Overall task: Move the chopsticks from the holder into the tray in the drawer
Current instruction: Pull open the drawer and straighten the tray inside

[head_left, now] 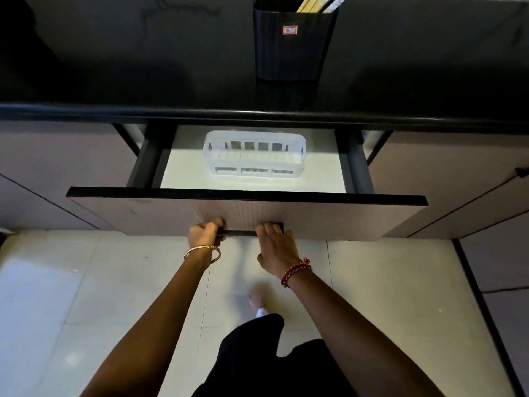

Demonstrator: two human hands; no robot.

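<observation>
A black ribbed holder (292, 44) stands on the dark counter at the top, with several pale chopsticks (320, 2) sticking out of its right side. Below the counter a drawer (246, 209) is pulled partly out. Inside it, on a white floor, sits a clear slotted plastic tray (254, 154) with nothing visible in it. My left hand (204, 233) grips the left end of the drawer's black handle (240, 232). My right hand (276, 246) holds the handle's right end, fingers curled over it.
The dark counter edge (257, 114) overhangs the back of the drawer. Closed cabinet fronts (446, 173) flank the drawer on both sides. Pale floor tiles (86, 282) lie below, and my dark-clothed legs (257, 362) are at the bottom middle.
</observation>
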